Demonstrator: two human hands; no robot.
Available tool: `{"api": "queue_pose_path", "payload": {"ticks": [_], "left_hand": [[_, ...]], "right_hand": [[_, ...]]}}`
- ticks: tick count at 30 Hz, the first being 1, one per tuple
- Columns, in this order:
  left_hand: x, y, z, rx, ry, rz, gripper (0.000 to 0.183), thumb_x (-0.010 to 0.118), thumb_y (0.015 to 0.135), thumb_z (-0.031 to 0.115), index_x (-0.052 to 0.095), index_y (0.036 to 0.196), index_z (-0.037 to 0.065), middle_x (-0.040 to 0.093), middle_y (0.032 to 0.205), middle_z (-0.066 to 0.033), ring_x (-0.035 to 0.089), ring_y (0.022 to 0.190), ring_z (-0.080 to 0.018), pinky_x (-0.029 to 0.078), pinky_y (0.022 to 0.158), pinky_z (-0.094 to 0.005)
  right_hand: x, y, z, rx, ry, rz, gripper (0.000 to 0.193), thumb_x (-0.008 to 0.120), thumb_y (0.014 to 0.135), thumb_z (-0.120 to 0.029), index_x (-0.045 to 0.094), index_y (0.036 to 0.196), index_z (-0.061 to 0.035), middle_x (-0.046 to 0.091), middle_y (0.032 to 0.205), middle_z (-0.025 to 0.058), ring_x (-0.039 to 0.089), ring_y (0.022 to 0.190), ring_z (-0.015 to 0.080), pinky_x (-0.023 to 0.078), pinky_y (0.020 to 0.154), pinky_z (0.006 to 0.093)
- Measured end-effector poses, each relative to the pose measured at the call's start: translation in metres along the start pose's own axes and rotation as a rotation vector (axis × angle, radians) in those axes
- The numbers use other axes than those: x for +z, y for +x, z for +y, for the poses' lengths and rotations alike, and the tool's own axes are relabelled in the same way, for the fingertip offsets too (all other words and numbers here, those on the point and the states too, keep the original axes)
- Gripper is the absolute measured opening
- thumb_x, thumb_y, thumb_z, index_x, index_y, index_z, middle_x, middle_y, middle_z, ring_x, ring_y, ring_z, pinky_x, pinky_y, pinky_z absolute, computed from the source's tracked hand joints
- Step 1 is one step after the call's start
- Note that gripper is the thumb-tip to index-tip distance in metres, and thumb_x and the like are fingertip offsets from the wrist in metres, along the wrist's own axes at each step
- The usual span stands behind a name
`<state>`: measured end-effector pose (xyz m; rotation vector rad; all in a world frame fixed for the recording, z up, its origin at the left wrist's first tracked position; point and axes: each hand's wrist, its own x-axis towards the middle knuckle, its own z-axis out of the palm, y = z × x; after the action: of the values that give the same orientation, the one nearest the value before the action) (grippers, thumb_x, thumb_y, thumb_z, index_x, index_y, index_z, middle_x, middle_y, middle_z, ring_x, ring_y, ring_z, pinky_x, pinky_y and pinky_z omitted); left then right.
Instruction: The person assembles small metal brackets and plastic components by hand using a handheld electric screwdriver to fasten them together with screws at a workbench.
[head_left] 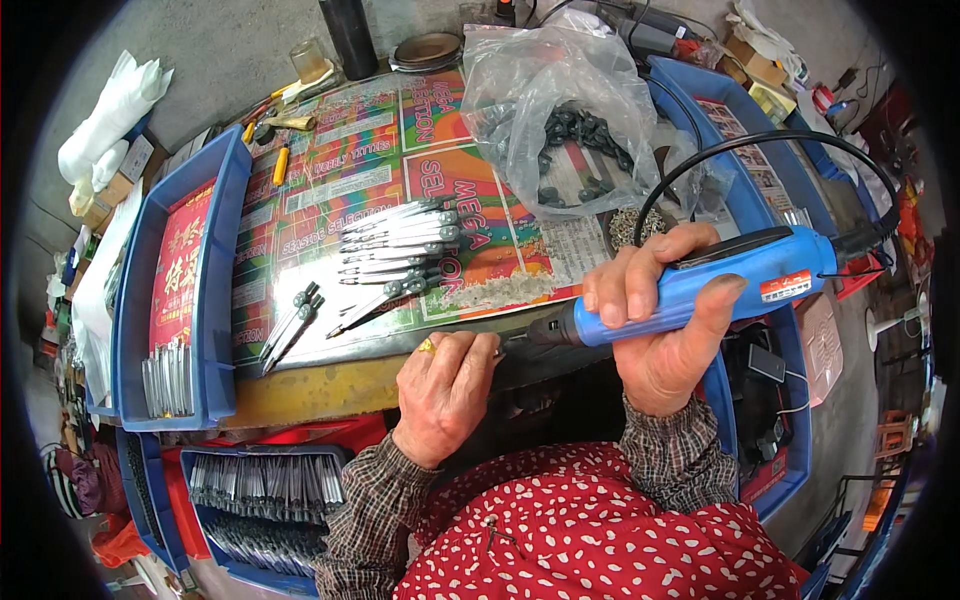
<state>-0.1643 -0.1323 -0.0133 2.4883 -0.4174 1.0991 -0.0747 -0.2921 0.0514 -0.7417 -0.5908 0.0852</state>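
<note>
My right hand [660, 362] is wrapped round a blue electric screwdriver [655, 308], which lies nearly level with its dark nose toward the left. At that nose my left hand [447, 390] is closed with its knuckles up, a gold ring on one finger. Whatever the left fingers pinch is hidden behind them. Beyond the hands, a pile of slim silver rods with black heads [400, 238] lies on a colourful printed sheet [345, 140]. A smaller bunch of similar rods [290, 328] rests to its left.
A clear plastic bag [510, 110] holds black parts, beside a bowl of small screws [625, 232]. Blue trays [222, 300] flank the bench; a lower blue bin [340, 455] is packed with rods. A black cable [790, 135] loops from the screwdriver. A yellow-handled tool [281, 165] lies far left.
</note>
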Motion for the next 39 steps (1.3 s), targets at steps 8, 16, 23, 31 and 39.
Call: {"api": "queue_pose_path", "payload": {"ticks": [8, 16, 23, 31, 39], "left_hand": [[-0.003, 0.002, 0.008, -0.129, 0.011, -0.033, 0.028, 0.065, 0.066, -0.002, 0.055, 0.092, 0.001, 0.054, 0.079, -0.0102, 0.055, 0.064, -0.0242, 0.043, 0.054, -0.033], [-0.024, 0.002, 0.033, -0.427, -0.281, -0.054, 0.02, 0.055, 0.078, -0.005, 0.053, 0.098, -0.002, 0.056, 0.079, -0.0126, 0.055, 0.063, -0.0197, 0.043, 0.055, -0.0275], [-0.034, -0.017, 0.047, -0.973, -0.755, 0.004, 0.012, 0.054, 0.085, 0.001, 0.054, 0.097, -0.002, 0.054, 0.07, -0.0024, 0.048, 0.054, -0.0044, 0.039, 0.048, -0.0188], [-0.035, -0.025, 0.056, -1.216, -1.124, 0.096, 0.014, 0.053, 0.088, 0.005, 0.052, 0.101, -0.001, 0.052, 0.079, -0.0002, 0.046, 0.056, -0.0048, 0.033, 0.045, -0.0166], [-0.033, -0.033, 0.059, -1.342, -1.272, 0.133, 0.013, 0.053, 0.088, 0.008, 0.053, 0.098, -0.001, 0.053, 0.08, -0.0015, 0.045, 0.056, -0.0061, 0.034, 0.045, -0.0172]], "right_hand": [[0.01, -0.001, -0.015, -0.075, -0.076, -0.07, 0.053, 0.049, 0.081, -0.061, 0.042, 0.095, -0.0102, 0.046, 0.06, -0.0007, 0.048, 0.052, 0.0134, 0.041, 0.056, 0.0317], [0.007, -0.006, -0.022, -0.069, -0.058, -0.185, 0.053, 0.058, 0.079, -0.054, 0.042, 0.096, -0.0063, 0.049, 0.061, 0.0042, 0.051, 0.053, 0.0169, 0.044, 0.055, 0.0341], [0.012, -0.008, -0.017, -0.058, -0.121, -0.325, 0.054, 0.058, 0.078, -0.056, 0.042, 0.094, -0.0072, 0.05, 0.06, 0.0032, 0.052, 0.052, 0.017, 0.044, 0.053, 0.0336], [0.017, -0.014, -0.01, -0.031, -0.124, -0.364, 0.055, 0.062, 0.076, -0.054, 0.042, 0.094, -0.0064, 0.052, 0.062, 0.0043, 0.053, 0.052, 0.0179, 0.045, 0.053, 0.0339], [0.018, -0.015, -0.006, 0.012, -0.123, -0.456, 0.052, 0.065, 0.076, -0.049, 0.043, 0.094, -0.0056, 0.053, 0.063, 0.0056, 0.054, 0.054, 0.019, 0.046, 0.054, 0.0344]]}}
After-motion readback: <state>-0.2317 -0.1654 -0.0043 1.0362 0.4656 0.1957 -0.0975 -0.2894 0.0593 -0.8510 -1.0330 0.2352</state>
